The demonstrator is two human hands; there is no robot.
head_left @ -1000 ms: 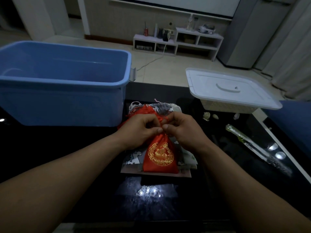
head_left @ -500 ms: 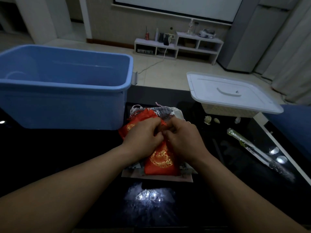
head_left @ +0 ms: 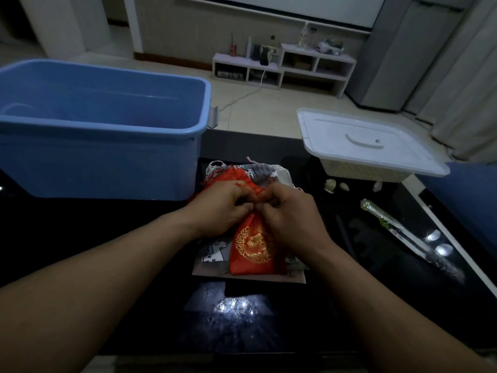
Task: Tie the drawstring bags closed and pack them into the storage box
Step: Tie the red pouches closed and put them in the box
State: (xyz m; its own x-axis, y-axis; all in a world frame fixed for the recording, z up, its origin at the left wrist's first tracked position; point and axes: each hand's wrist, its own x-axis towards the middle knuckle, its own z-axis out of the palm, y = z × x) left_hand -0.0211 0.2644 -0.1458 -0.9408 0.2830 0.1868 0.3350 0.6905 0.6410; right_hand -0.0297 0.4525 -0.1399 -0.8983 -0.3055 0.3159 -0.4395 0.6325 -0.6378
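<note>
Now the left hand (head_left: 222, 210) and right hand (head_left: 291, 214) have drawn together, fingers pinching the neck of the red gold-embroidered drawstring bag (head_left: 252, 250), its knot seemingly tightening.

I can read no word, number or brand anywhere here. The gold embroidered roundel (head_left: 254, 244) on the red satin drawstring bag (head_left: 242, 267), near and in the middle, looks to me like pattern only. The grey cartoon-print cloth bags (head_left: 215, 251) beneath it show figures, with no letters I can make out.
</note>
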